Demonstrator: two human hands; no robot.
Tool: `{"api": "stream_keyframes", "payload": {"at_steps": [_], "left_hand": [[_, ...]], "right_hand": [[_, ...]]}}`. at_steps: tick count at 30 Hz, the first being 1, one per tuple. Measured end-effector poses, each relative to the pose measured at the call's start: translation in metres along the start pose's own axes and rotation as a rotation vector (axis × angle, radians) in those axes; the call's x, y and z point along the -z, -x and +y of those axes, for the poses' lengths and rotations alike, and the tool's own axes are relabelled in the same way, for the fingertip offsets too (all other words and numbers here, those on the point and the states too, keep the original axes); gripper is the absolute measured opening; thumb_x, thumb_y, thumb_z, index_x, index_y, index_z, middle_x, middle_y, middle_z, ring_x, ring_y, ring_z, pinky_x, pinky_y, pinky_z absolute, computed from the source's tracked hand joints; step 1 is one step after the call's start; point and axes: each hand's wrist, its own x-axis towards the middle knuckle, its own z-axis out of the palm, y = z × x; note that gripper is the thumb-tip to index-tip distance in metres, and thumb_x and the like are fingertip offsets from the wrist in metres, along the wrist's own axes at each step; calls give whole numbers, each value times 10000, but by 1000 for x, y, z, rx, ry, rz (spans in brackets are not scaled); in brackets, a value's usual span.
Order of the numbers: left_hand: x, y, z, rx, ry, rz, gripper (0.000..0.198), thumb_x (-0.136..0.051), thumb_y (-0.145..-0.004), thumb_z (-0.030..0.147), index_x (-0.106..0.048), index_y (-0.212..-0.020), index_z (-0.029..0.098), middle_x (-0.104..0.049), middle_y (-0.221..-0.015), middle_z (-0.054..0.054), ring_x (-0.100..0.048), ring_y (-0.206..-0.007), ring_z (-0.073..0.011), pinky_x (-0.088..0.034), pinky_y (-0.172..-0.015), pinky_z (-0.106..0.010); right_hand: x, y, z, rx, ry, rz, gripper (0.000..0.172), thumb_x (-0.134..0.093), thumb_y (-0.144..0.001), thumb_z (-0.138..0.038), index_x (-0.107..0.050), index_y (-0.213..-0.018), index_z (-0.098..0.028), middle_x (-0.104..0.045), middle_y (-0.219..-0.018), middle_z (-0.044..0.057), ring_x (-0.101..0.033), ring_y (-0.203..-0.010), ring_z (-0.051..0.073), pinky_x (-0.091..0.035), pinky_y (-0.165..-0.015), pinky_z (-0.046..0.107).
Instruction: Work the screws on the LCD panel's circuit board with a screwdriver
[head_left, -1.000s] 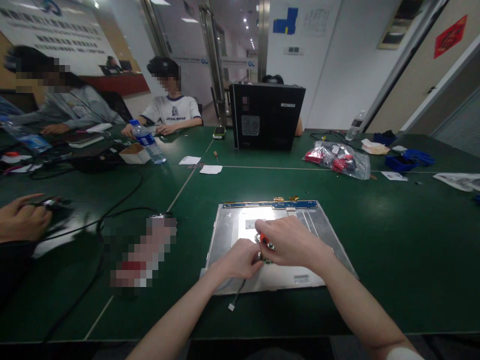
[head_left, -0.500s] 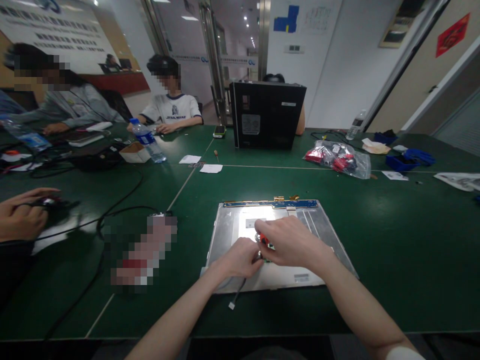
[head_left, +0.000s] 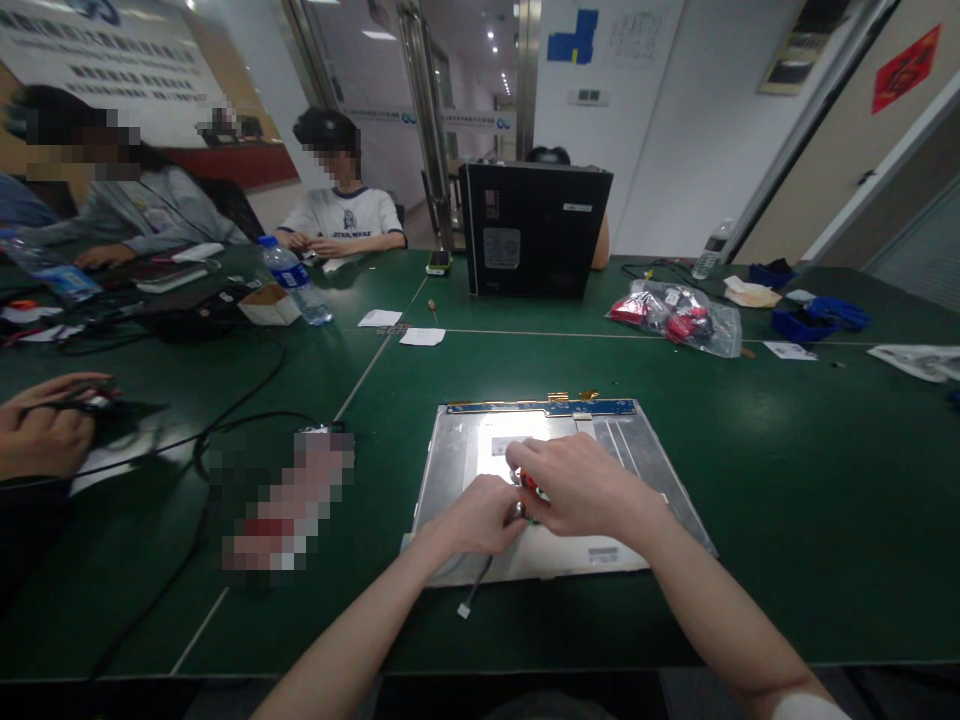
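A flat silver display panel (head_left: 451,470) lies back side up on the green table, with a narrow blue circuit board (head_left: 510,408) along its far edge. My right hand (head_left: 581,482) is closed around a small red-and-black handled tool (head_left: 529,482) that looks like a screwdriver, held over the panel's middle. Close against it, my left hand (head_left: 484,512) is closed in a pinch near the tool's lower end; my fingers hide what it grips. A grey cable (head_left: 475,590) with a white plug hangs over the panel's near edge.
A black computer case (head_left: 536,235) stands at the far side. Right of it lie a plastic bag (head_left: 679,318) and blue trays (head_left: 806,322). On the left are black cables (head_left: 247,408), a water bottle (head_left: 294,282) and another person's hands (head_left: 49,430). Other people sit beyond.
My right hand has shifted very slightly around the tool; my left hand and the panel stay in place. Across the table, a seated person's hands have moved.
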Motion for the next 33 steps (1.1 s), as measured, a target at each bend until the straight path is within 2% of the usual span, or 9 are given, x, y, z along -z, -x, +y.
{"api": "stream_keyframes", "payload": {"at_steps": [4,8,11,18,22,25,29,33], "left_hand": [[-1,1,-1,-16,22,-4,179,-513,-803,193,-559,-633,162,-568,-552,18,-499,-505,-125,-391,-575,-243],[0,0,-2,-7,-8,3,160,-544,-758,179,-546,-599,167,-557,-531,14,-503,-513,-141,-375,-562,-248],[1,-1,-1,8,-13,2,170,-548,-739,171,-529,-570,168,-563,-528,10,-505,-512,-142,-378,-563,-247],[4,1,-1,1,29,-6,146,-551,-764,187,-562,-619,165,-596,-580,12,-532,-532,-140,-392,-585,-243],[3,1,-3,6,-2,1,112,-561,-740,178,-574,-630,169,-553,-529,29,-506,-513,-137,-376,-574,-243],[3,1,-3,13,16,11,129,-555,-746,184,-569,-618,166,-576,-551,20,-510,-523,-138,-383,-579,-244],[6,1,0,30,61,-13,154,-565,-752,188,-561,-600,164,-597,-565,7,-523,-523,-140,-389,-568,-244],[7,2,1,24,101,-7,88,-578,-748,189,-604,-668,164,-601,-581,12,-525,-519,-136,-393,-560,-241]], "right_hand": [[-2,-2,1,-47,28,-3,191,-434,-906,-336,-523,-978,-182,-638,-754,17,-508,-579,135,-220,-488,270],[0,0,1,-3,-11,17,176,-485,-860,-313,-516,-969,-179,-638,-841,37,-518,-640,140,-239,-496,258],[1,1,0,25,-27,9,156,-491,-827,-264,-503,-955,-175,-627,-824,30,-502,-621,134,-249,-486,252],[-3,-2,0,-72,33,-25,180,-472,-896,-346,-507,-974,-187,-627,-717,-1,-509,-551,135,-233,-471,263],[-1,0,1,-15,17,-3,185,-494,-866,-337,-506,-965,-182,-638,-809,29,-530,-620,147,-240,-482,269],[0,1,0,18,-22,3,163,-508,-829,-277,-500,-957,-177,-633,-833,31,-513,-613,135,-250,-476,260],[-1,-1,0,-32,-13,1,153,-483,-869,-287,-502,-975,-179,-625,-750,8,-496,-560,131,-250,-467,255],[-4,-2,2,-82,18,-8,182,-482,-891,-355,-509,-957,-188,-629,-734,7,-513,-571,145,-241,-474,265]]}}
